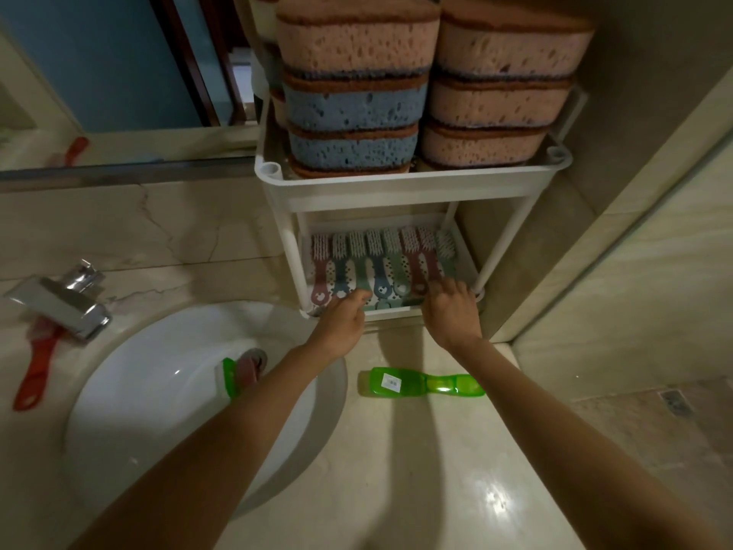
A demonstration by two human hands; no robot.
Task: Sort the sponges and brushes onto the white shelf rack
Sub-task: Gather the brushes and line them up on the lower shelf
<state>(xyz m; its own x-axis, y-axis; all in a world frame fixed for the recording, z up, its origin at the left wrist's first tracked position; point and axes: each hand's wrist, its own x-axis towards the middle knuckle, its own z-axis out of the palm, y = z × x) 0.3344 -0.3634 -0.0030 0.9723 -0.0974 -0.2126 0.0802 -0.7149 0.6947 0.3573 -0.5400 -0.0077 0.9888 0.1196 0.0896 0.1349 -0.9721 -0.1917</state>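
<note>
The white rack (412,188) carries stacked sponges (357,105) on its top tier and a row of brushes (380,256) on its bottom tier. A green brush (424,385) lies just in front of the rack. At the rack's bottom tier the right hand (452,311) rests loose fingers on brush handles, while the left hand (343,313) curls over handle ends; I cannot tell whether it grips one.

Dim room. Beige veined marble desk (436,450), ceiling-light glare (494,500) on it. Round white sink (131,351) set in, chrome faucet (59,303) behind. Mirror (99,53) above. Beige tiled wall (654,271) right; speckled floor (634,438) with drain (676,402).
</note>
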